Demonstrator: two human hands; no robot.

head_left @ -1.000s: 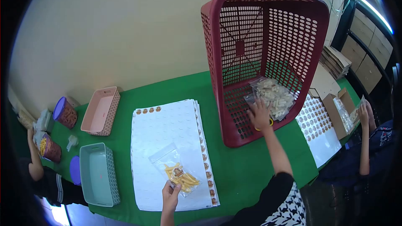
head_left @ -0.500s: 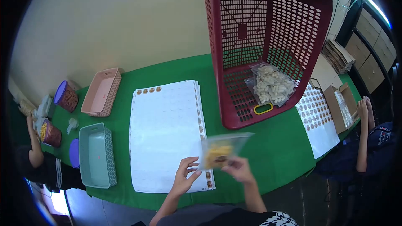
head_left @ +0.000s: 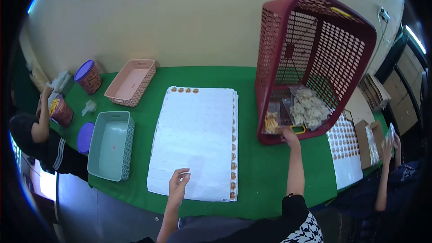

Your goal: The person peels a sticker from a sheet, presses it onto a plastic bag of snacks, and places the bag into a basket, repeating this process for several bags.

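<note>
My right hand (head_left: 288, 135) reaches over the front rim of the maroon plastic basket (head_left: 260, 81). Its fingers are closed at the lower corner of a clear bag of yellow snacks (head_left: 271, 122), which lies inside the basket. Beside that bag are clear bags of pale, whitish pieces (head_left: 309, 110). My left hand (head_left: 179, 185) hovers above the lower part of a stack of white sticker sheets (head_left: 198, 139), its thumb and fingers apart and nothing seen in them. Round brown stickers remain along the sheet's right edge and top left corner.
Left on the green table (head_left: 243, 184) are a mint basket (head_left: 110, 146), a pink basket (head_left: 131, 83), purple-lidded tubs (head_left: 88, 78) and a loose purple lid (head_left: 85, 137). A co-worker (head_left: 42, 137) stands left; another's hands (head_left: 390, 146) are right, near a cardboard box (head_left: 362, 141).
The bag of yellow snacks went from above the sheets into the basket with my right hand. My left hand came away from the bag. The view has shifted.
</note>
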